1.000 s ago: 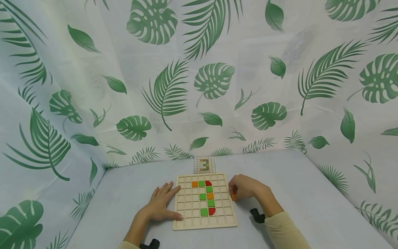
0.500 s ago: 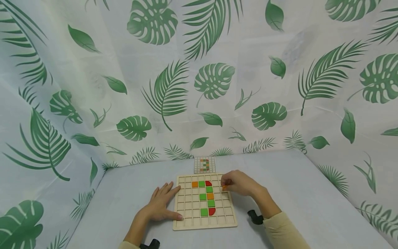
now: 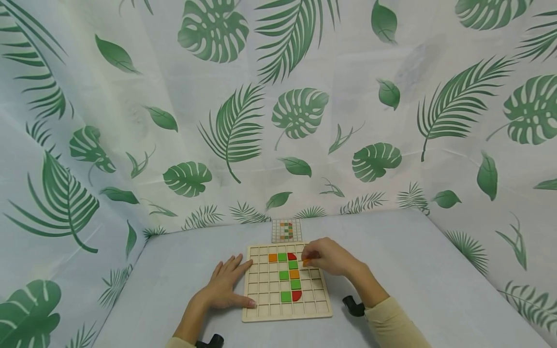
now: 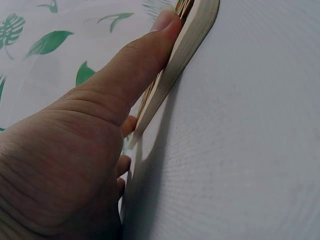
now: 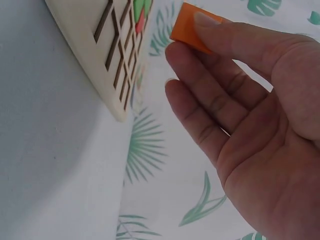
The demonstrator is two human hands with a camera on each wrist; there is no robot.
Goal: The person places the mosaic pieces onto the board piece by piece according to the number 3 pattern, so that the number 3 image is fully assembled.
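Note:
A square wooden grid board (image 3: 313,308) lies on the table. In its cells sit several green square tiles (image 3: 284,275), two orange squares (image 3: 294,274) and two red rounded-corner tiles (image 3: 296,295). My left hand (image 3: 223,286) is spread at the board's left side, thumb (image 4: 150,42) and a fingertip resting on its edge. Over the upper right of the board, my right hand (image 3: 328,257) pinches an orange square tile (image 5: 186,26) between thumb and fingers. The right wrist view shows that tile raised off the board, its other fingers loosely bent.
Behind the board lies a small card (image 3: 286,231) printed with a grid of coloured shapes. Leaf-patterned cloth (image 3: 300,159) surrounds the pale table (image 3: 391,251) at the back and sides. Each wrist carries a black camera mount (image 3: 353,306).
From beside the board's right edge, my right hand has moved left over the grid, carrying the orange tile. My left hand and the placed tiles have kept still.

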